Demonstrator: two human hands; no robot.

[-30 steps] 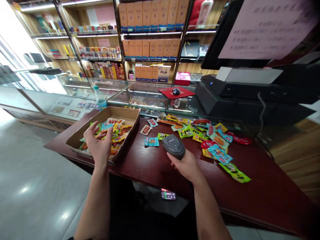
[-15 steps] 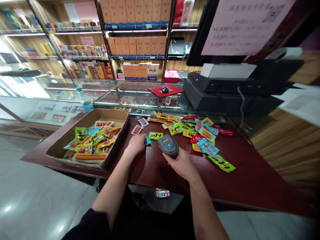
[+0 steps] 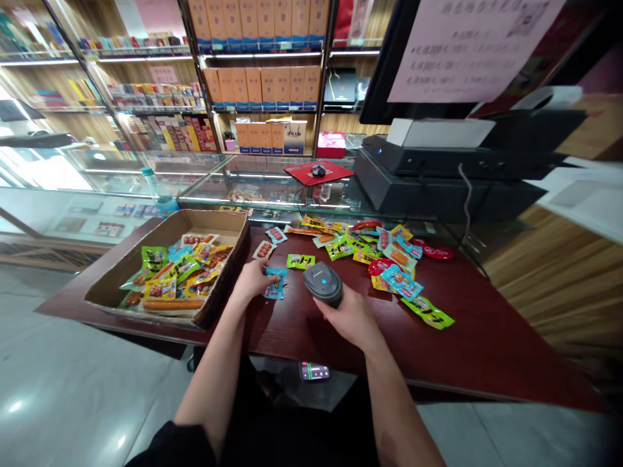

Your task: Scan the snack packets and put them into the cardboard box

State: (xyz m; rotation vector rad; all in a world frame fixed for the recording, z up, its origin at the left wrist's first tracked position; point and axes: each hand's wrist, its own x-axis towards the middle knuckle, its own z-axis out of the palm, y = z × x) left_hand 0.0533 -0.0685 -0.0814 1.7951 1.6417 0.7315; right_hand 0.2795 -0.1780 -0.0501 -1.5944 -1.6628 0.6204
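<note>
Closed round the handle of a dark grey scanner [image 3: 323,283] with a blue light is my right hand [image 3: 353,316]. My left hand [image 3: 253,280] pinches the edge of a blue snack packet [image 3: 275,285] just over the table. Behind them lie a green packet [image 3: 300,261] and a small packet with red sausages [image 3: 264,250]. A cardboard box [image 3: 221,275] on the left holds several colourful packets. To the right of the scanner, a loose pile of green, yellow, blue and red packets [image 3: 402,283] spreads over the dark red table [image 3: 311,334].
A glass counter [image 3: 204,185] runs behind the table, with a mouse [image 3: 318,170] on a red mat. A bottle [image 3: 166,203] stands behind the box. At the back right are a monitor and black machines [image 3: 438,194]. A phone [image 3: 314,371] shows below the table edge.
My left hand has moved slightly left with the blue packet, which now shows more fully. My right hand still holds the scanner, and the whole view has shifted a little.
</note>
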